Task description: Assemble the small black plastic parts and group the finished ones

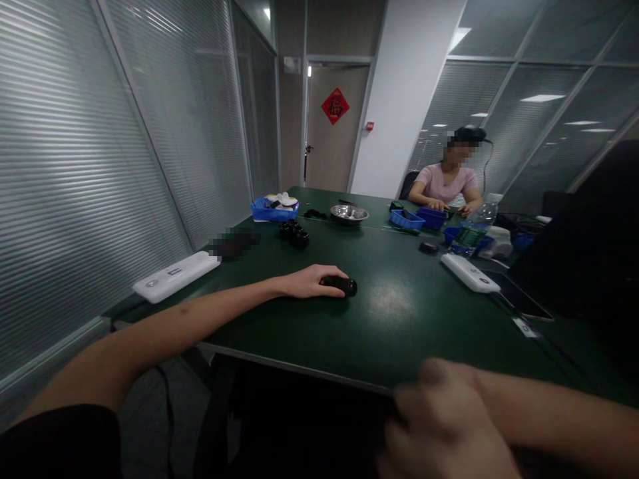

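My left hand (317,281) rests on the green table with its thumb and fingers closed round a small black cylindrical object (344,286). The object lies on its side, and its rounded right end sticks out past my fingertips. Motion blurs my right hand (444,419), which is low in front of the table's near edge. Its fingers look bent, but whether anything is in them cannot be made out. Farther back on the table, beyond my left hand, is a cluster of similar black cylindrical pieces (294,234).
A white power bank (177,276) lies at the left edge, another (469,273) at the right beside a plastic bottle (476,226). A metal bowl (349,214), a blue basket (274,211) and blue trays (407,219) stand farther back. A person (446,179) sits opposite.
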`<control>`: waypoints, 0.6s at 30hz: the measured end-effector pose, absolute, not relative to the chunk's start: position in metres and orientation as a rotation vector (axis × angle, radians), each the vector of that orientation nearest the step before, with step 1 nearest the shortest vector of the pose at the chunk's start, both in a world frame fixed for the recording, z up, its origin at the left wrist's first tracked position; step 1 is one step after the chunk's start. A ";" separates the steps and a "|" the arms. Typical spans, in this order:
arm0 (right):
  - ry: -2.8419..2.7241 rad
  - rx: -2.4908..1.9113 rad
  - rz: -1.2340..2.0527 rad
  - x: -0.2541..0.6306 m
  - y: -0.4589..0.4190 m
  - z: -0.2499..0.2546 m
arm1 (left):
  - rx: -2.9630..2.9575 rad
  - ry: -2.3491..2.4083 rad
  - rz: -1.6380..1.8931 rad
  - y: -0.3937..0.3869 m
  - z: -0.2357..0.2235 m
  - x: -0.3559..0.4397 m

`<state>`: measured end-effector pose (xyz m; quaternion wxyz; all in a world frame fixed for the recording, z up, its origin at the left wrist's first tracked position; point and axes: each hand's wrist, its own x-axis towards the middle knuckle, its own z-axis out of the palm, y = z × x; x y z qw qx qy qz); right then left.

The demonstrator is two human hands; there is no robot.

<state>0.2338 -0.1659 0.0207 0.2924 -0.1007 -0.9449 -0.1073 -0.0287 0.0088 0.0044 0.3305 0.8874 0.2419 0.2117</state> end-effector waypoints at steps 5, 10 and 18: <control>-2.427 -0.650 -0.199 0.228 -0.055 0.023 | 2.302 0.621 0.576 0.007 0.004 -0.027; -2.363 -0.902 0.215 0.238 -0.024 -0.001 | 2.321 0.650 0.558 0.009 0.005 -0.028; -2.263 -0.929 0.373 0.234 -0.033 0.001 | 2.317 0.666 0.569 0.010 0.002 -0.028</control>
